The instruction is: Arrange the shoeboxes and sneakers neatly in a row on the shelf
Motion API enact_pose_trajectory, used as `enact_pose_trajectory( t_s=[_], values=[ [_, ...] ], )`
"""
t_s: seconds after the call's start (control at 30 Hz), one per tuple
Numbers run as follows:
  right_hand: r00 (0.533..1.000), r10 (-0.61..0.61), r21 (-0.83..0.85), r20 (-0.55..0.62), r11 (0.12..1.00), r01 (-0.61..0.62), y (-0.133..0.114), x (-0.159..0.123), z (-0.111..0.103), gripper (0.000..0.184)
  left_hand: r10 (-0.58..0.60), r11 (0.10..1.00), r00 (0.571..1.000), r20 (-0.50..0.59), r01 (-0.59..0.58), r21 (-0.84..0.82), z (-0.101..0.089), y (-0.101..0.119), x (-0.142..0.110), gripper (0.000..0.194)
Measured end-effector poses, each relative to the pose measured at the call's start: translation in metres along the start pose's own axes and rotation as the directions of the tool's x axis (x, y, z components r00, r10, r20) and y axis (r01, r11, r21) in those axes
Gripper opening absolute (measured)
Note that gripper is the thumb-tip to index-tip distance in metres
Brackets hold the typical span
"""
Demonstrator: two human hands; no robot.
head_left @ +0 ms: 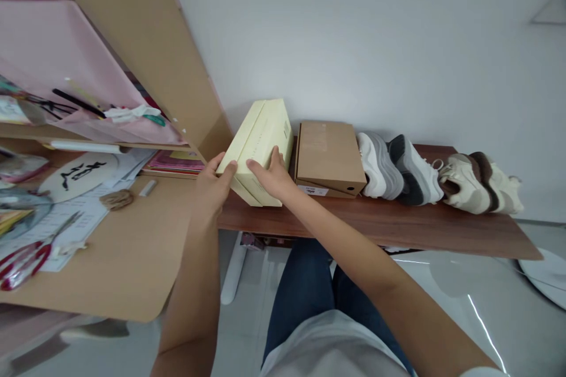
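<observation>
The left grip (213, 182) and the right grip (275, 178) are both clamped on the pale yellow shoebox (265, 138). Left grip: thumb on the near left corner, fingers at the left side. Right grip: thumb on the near part of the box, forefinger extended further to the right; the remaining fingers are largely hidden.

Position of shoebox: centre of the frame, at the left end of the red-brown wooden tabletop (367, 221), set at an angle to its neighbour. Whether its underside bears on the surface cannot be determined. A seam runs along the box; fine print, too small to read, marks one face.

Adjacent items, left to right: a brown cardboard box (329, 156) with a white label at its near edge, just beside the shoebox; white-and-grey shoes (375, 168), next to the cardboard box; a grey-and-white lace-up shoe (420, 174) with a dark sole; and cream-and-brown sneakers (471, 185), at right of the frame.

Left of the frame: a tan tabletop (145, 247) carries red-handled scissors (46, 245), a coil of brown cord (117, 199), a small white block (148, 188) and a white disc (79, 179) bearing black brush marks. Upper left: a pink fabric panel (57, 41). Lower centre: the wearer's blue jeans (305, 283).
</observation>
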State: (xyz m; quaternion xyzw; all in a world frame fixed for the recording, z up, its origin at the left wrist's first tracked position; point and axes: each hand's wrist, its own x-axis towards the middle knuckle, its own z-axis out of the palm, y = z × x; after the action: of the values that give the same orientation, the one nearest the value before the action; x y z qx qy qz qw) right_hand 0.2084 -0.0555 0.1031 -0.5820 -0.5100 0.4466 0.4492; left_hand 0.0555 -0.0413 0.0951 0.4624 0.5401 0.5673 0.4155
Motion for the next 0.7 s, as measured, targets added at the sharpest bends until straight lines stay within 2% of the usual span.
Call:
enact_pose_trajectory(
  t_s=[0.1, 0.27, 0.4, 0.53, 0.6, 0.7],
  values=[
    [1.0, 0.015, 0.027, 0.008, 1.0, -0.015, 0.007, 0.001, -0.003, 0.107, 0.024, 1.0, 1.0, 0.014, -0.024, -0.016, 0.003, 0.0, -0.002, 0.044],
    [0.997, -0.072, 0.052, 0.041, 0.996, 0.069, 0.017, -0.003, -0.011, 0.095, -0.195, 0.967, 0.979, 0.06, 0.202, -0.155, 0.002, -0.011, 0.008, 0.052],
    [0.981, -0.186, 0.018, 0.047, 0.982, 0.186, 0.017, -0.011, -0.02, 0.086, -0.265, 0.937, 0.941, 0.209, 0.303, -0.175, 0.006, -0.032, 0.015, 0.045],
    [0.978, -0.203, -0.061, 0.038, 0.977, 0.205, 0.013, -0.023, -0.032, 0.072, -0.262, 0.926, 0.901, 0.346, 0.336, -0.173, 0.017, -0.049, 0.012, 0.04],
    [0.98, -0.197, -0.106, 0.039, 0.974, 0.2, 0.01, -0.029, -0.039, 0.068, -0.28, 0.913, 0.89, 0.359, 0.363, -0.187, 0.022, -0.053, 0.01, 0.037],
    [0.982, -0.175, -0.159, 0.073, 0.97, 0.184, 0.006, -0.033, -0.049, 0.069, -0.346, 0.885, 0.881, 0.322, 0.42, -0.2, 0.024, -0.054, 0.01, 0.034]
  ],
)
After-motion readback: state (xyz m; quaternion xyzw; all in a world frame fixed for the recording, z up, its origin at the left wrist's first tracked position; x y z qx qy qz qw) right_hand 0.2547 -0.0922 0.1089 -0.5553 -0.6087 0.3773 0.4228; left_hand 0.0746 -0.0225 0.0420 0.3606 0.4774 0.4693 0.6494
